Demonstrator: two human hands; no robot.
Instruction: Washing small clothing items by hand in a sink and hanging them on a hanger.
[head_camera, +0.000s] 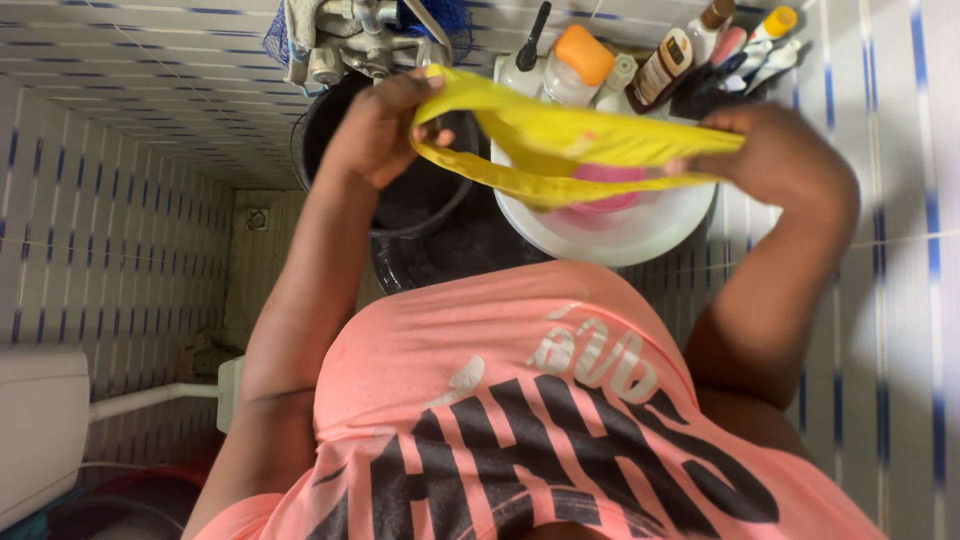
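Risk: the yellow cloth (560, 150) is stretched in the air above the white basin (620, 235), held only at its two ends. If either grip slackens, that end would likely drop into the basin, onto the pink item (607, 200) lying in it, or towards the black bucket (400, 190) just left of the basin. A pull too far towards the back rim of the basin could knock over the bottles (660, 70) standing there (they are crowded together).

Left hand (385, 125): left of the basin, above the bucket, fingers curled shut around the left end of the cloth.

Right hand (775, 155): over the basin's right rim, closed on the right end; the fingertips are hidden behind the cloth.

The tap (365, 40) sits behind the bucket, up and left of the basin.
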